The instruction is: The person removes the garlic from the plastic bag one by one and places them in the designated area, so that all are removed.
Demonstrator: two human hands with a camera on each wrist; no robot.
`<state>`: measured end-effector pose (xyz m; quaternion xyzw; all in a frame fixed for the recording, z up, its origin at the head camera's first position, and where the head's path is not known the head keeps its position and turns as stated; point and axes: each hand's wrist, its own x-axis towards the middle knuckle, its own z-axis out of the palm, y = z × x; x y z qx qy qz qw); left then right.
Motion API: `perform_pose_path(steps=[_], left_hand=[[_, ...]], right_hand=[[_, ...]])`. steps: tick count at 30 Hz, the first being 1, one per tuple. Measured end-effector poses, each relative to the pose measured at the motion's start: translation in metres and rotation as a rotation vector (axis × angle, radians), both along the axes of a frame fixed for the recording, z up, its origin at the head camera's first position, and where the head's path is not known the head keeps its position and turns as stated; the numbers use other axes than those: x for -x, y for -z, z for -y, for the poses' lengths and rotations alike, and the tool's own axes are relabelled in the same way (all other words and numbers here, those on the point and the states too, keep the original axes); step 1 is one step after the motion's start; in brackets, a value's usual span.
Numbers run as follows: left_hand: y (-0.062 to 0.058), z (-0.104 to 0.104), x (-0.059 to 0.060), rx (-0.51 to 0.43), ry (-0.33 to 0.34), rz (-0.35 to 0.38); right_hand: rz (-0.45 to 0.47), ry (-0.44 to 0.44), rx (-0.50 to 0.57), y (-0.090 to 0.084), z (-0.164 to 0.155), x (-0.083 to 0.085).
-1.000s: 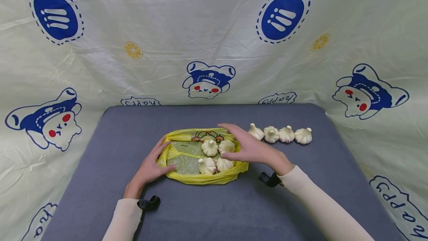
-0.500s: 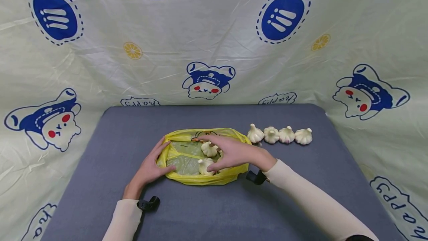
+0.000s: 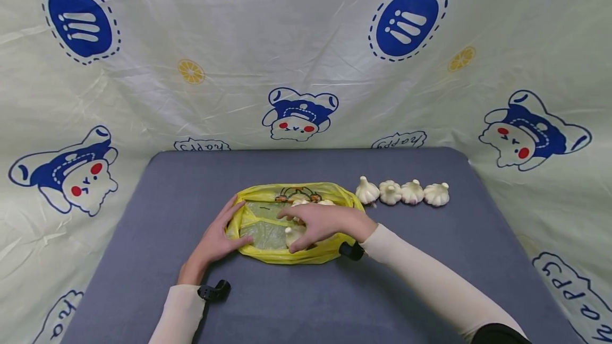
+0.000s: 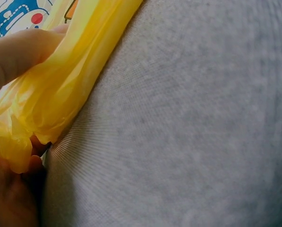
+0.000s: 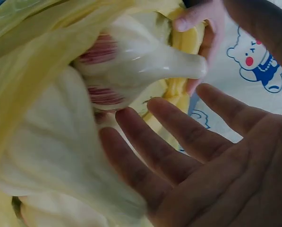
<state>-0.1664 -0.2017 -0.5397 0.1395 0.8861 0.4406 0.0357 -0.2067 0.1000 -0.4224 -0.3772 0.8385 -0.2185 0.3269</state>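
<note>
A yellow plastic bag (image 3: pixel 291 256) lies on the table with its mouth spread wide, several garlic bulbs grouped in its right half. My left hand (image 3: pixel 217 238) holds the bag's left rim, thumb over the edge and fingers on the outer side. Over the bulbs in the bag hovers my right hand (image 3: pixel 322 224), fingers spread and palm facing them, partly hiding them in the head view. In the right wrist view, the fingertips reach right beside a garlic bulb (image 5: pixel 126 61) with purple streaks, while another pale bulb (image 5: pixel 60 146) sits nearer the camera.
Several more garlic bulbs (image 3: pixel 400 192) stand in a row right of the bag. All rests on a grey cloth-covered table (image 3: pixel 268 301). Behind it hangs a pale curtain (image 3: pixel 306 31) with cartoon prints.
My right hand has moved left from the bag's right side to over the bulbs inside it. The left hand has kept its place on the rim.
</note>
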Motion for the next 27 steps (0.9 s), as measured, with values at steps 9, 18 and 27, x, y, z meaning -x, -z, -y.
perform_pose_path(steps=[9,18,27], left_hand=[[-0.001,0.001,-0.002,-0.005,-0.009,0.012],[0.0,-0.002,0.0,0.001,-0.006,0.003],[-0.001,-0.002,-0.001,0.018,-0.014,0.005]], right_hand=[[-0.013,-0.037,-0.08,0.012,0.003,0.004],[0.004,-0.054,-0.104,0.016,0.004,0.01],[-0.019,-0.063,-0.101,0.022,0.007,0.013]])
